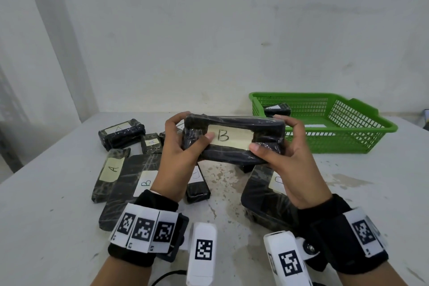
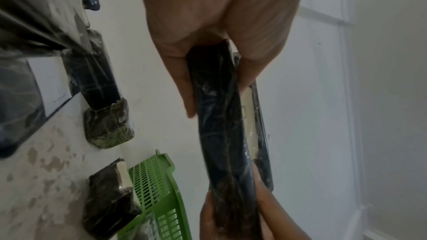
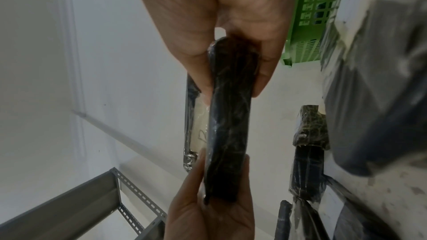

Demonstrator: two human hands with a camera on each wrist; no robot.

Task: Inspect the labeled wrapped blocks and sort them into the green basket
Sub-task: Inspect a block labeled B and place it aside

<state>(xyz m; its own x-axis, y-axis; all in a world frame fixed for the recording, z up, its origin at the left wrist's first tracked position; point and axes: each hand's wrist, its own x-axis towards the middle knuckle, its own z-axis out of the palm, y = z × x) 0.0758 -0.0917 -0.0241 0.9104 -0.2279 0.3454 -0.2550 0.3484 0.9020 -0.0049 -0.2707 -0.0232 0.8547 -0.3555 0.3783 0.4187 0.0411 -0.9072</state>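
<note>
A black wrapped block (image 1: 234, 138) with a pale label marked B is held up above the table, label facing me. My left hand (image 1: 185, 139) grips its left end, thumb on the label's edge. My right hand (image 1: 276, 146) grips its right end. In the left wrist view the block (image 2: 221, 134) runs edge-on between both hands, and the right wrist view shows the same block (image 3: 227, 125). The green basket (image 1: 362, 127) stands at the back right with one wrapped block (image 1: 277, 109) in its far left corner.
Several more wrapped blocks lie on the table below the hands: two marked A (image 1: 111, 175) (image 1: 121, 132) at the left, one marked B (image 1: 139, 183), and a large one (image 1: 264, 199) under the right wrist. A grey metal shelf frame (image 3: 69, 198) stands beyond the table.
</note>
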